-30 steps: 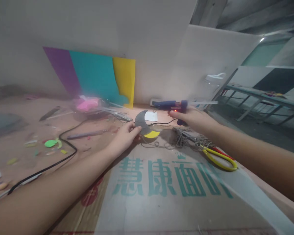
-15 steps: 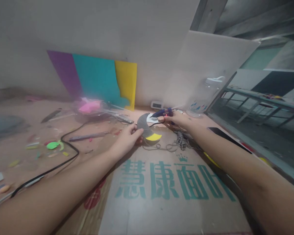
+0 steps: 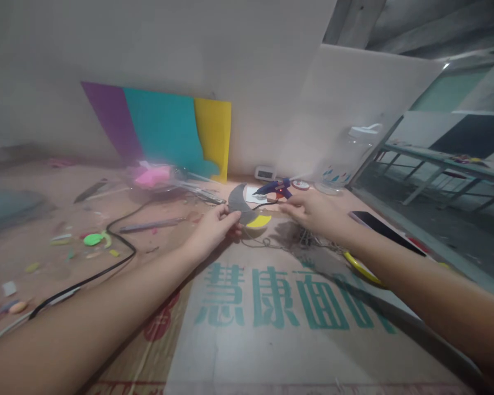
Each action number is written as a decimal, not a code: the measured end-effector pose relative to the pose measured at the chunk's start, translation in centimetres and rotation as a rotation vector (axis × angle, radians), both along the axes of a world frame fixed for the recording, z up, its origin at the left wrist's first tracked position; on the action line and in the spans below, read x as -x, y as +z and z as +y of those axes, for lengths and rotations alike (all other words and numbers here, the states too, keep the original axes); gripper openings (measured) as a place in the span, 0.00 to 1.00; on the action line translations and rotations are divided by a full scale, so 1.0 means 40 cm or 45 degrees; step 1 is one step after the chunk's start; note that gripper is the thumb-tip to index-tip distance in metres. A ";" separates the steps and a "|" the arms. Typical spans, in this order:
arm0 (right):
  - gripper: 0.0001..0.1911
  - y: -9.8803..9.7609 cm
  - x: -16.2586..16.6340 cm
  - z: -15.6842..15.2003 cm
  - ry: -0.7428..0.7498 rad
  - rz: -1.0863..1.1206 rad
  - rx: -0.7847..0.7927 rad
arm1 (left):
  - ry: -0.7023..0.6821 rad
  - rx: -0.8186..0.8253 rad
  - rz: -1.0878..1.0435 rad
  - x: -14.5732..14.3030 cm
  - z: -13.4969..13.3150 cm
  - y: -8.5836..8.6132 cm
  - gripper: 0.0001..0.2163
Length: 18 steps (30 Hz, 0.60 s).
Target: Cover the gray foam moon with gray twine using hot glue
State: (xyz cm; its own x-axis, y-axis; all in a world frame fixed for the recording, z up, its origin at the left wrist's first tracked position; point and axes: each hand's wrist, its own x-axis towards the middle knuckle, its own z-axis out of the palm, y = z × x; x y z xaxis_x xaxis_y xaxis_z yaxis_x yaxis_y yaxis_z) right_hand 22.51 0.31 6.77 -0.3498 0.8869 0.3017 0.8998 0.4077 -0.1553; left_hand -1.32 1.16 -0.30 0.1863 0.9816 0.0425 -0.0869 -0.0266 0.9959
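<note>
– Crescent (image 3: 237,202) status?
– Left of glue gun (image 3: 274,187), pinched in left hand (image 3: 214,224); long axis roughly near-far, horns right.
– Right hand (image 3: 315,211)?
– Empty, half-open beside gun, which points left.
– Containers?
– Clear plastic (image 3: 175,180) far left, pink stuff (image 3: 152,175) inside.

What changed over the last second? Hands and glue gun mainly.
The glue gun went down and slightly left; its nozzle is now over the white card. The right hand held it in both earlier pictures; it has now let go and drawn back a little toward the person.

Unchanged: the left hand still pinches the grey crescent.
</note>
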 end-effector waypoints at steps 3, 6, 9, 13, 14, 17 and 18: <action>0.15 -0.030 0.059 -0.059 0.283 0.047 0.080 | 0.013 -0.018 0.012 0.000 -0.001 0.005 0.10; 0.15 -0.072 0.098 -0.073 0.445 0.015 0.058 | 0.008 -0.040 0.012 0.001 0.000 0.005 0.09; 0.08 -0.102 0.111 -0.059 0.477 0.017 0.037 | 0.005 -0.067 0.008 0.002 0.000 0.004 0.09; 0.10 -0.092 0.096 -0.042 0.380 0.306 0.180 | 0.028 -0.054 0.024 0.001 -0.001 0.002 0.08; 0.11 -0.084 0.088 -0.041 0.350 0.398 0.217 | 0.032 -0.052 0.034 0.000 -0.001 0.002 0.08; 0.13 -0.069 0.063 -0.038 0.230 0.629 0.258 | 0.028 -0.072 0.069 -0.001 -0.001 0.003 0.07; 0.14 -0.069 0.057 -0.037 0.184 0.697 0.268 | 0.025 -0.086 0.079 0.000 -0.001 0.003 0.07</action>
